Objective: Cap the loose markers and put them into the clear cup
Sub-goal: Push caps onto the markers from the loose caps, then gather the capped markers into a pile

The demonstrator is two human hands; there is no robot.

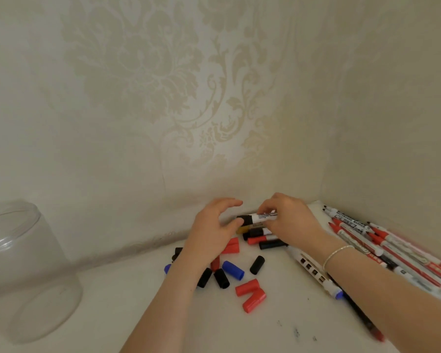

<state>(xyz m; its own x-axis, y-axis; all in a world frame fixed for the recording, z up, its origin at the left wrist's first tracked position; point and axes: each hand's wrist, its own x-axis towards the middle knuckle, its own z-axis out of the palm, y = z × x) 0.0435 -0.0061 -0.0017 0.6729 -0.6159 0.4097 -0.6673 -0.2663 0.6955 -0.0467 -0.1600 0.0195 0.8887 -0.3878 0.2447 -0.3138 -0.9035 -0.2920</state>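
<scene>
White table [138, 301]; right hand [288, 220] grips marker [259, 217] mid-barrel.

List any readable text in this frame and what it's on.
"WHITEBOARD MARKER": on the barrel of an uncapped black-tipped marker in the pile at right.
Print on the marker that the right hand holds: too blurred to read.
Labels on the red markers and the blue-ended marker: too blurred to read.
</scene>
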